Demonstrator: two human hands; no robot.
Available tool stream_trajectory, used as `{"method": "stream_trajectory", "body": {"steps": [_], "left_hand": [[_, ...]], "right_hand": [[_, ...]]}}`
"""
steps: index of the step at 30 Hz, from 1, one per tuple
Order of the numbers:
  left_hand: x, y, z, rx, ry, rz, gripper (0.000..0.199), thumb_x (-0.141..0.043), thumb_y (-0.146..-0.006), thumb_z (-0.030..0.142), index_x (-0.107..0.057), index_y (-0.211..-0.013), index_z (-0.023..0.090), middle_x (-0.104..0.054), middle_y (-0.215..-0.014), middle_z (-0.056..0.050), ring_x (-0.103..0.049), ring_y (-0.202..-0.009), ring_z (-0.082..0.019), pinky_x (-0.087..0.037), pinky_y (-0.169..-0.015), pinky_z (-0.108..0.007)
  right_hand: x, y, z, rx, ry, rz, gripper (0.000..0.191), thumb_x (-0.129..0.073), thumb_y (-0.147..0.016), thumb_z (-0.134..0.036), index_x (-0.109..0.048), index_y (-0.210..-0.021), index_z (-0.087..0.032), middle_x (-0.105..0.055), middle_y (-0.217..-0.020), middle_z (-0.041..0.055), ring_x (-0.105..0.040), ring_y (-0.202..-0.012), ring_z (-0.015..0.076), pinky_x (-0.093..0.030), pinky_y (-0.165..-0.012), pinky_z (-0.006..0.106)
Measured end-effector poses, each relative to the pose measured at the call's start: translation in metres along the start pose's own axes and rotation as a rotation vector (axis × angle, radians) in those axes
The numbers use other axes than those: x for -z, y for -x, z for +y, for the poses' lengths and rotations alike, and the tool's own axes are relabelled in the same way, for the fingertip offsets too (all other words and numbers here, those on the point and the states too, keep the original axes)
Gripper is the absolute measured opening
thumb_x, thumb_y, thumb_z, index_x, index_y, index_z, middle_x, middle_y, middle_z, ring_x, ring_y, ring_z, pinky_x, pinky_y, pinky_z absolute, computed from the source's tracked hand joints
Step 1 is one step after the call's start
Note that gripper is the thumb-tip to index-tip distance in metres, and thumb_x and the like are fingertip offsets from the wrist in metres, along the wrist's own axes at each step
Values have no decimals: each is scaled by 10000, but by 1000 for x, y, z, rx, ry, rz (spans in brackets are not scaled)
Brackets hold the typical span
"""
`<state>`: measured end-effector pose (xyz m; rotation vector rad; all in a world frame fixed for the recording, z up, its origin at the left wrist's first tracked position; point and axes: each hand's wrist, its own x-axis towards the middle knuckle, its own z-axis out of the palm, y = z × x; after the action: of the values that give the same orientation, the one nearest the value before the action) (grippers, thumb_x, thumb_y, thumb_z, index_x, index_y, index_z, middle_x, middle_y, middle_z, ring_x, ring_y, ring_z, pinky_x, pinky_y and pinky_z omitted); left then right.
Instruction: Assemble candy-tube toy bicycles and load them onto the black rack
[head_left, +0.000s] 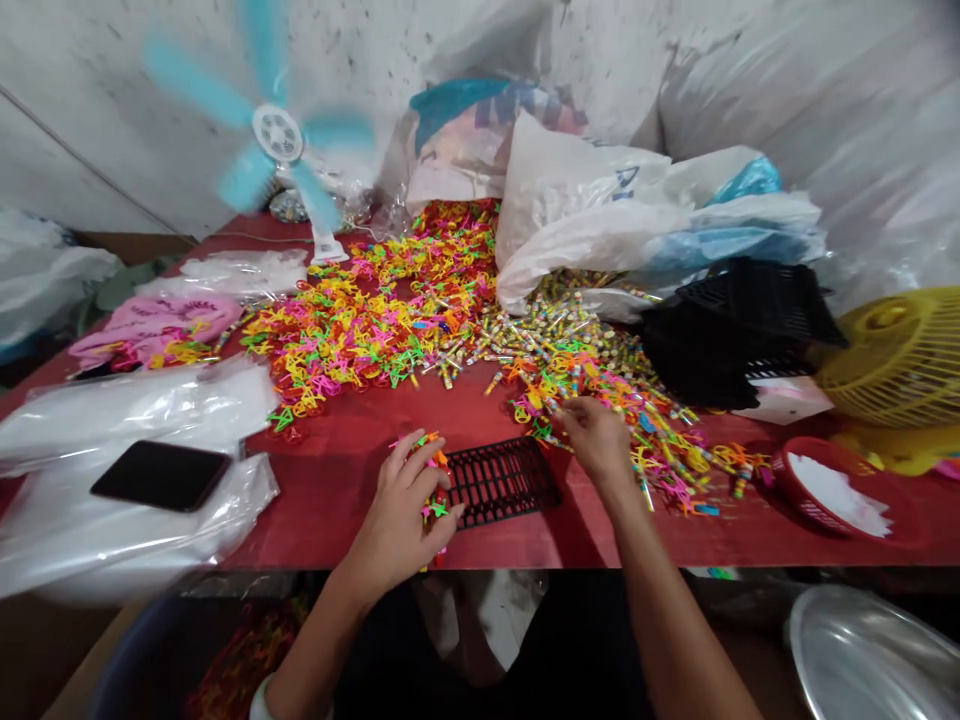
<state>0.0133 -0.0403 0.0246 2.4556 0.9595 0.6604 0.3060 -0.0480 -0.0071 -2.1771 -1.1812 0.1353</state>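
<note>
My left hand [409, 505] curls over a few small coloured plastic pieces [435, 508] at the left end of a black slatted basket [499, 482]. To the right, my right hand [596, 435] reaches into the near edge of a mixed pile of coloured pieces and small striped tubes [660, 450]; its fingertips are bent down, and what they pinch, if anything, is too small to name. Beyond the basket lies a large heap of yellow, pink, green and red plastic pieces [360, 330]. More striped tubes [570, 330] lie beside that heap.
A phone [160, 475] rests on clear plastic bags [247, 500] at left. Behind stand a blue fan [278, 133] and white sacks [585, 200]. At right are black baskets [772, 300], a yellow basket [900, 360] and a red bowl [795, 490] on the red table [330, 520].
</note>
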Motion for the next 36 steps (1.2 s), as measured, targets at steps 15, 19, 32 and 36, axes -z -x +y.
{"method": "stream_trajectory", "body": {"steps": [15,19,32,36], "left_hand": [[15,15,6,-52,-159,-4,178,-623,-820,386,-623,-894,224,-492,-1402,-74,-263,-1375,-322,-130,-1113,-571],[25,6,6,-72,-124,28,215,-571,-869,391,-631,-1007,237,-500,-1397,-74,-343,-1340,-279,-171,-1113,-513],[12,-46,-1,60,-66,-81,328,-410,-948,210,-527,-1253,236,-583,-1325,-60,-443,-1296,-207,-221,-1087,-488],[17,-42,-13,89,-85,-85,279,-428,-950,303,-578,-1174,230,-609,-1289,-74,-469,-1268,-230,-234,-1063,-499]], "right_hand": [[5,31,9,324,97,152,252,-535,-837,-342,-736,-795,-195,-624,-753,85,-514,-771,248,-406,-753,405],[2,43,-5,260,-196,60,287,-526,-841,-425,-703,-797,-204,-603,-762,62,-534,-713,215,-439,-671,360],[-27,85,-62,16,-788,-438,280,-651,-743,-414,-587,-910,-197,-598,-676,-23,-571,-601,162,-472,-623,301],[-41,88,-70,11,-839,-534,230,-590,-775,-389,-582,-905,-200,-612,-657,-15,-581,-551,162,-474,-565,288]]}}
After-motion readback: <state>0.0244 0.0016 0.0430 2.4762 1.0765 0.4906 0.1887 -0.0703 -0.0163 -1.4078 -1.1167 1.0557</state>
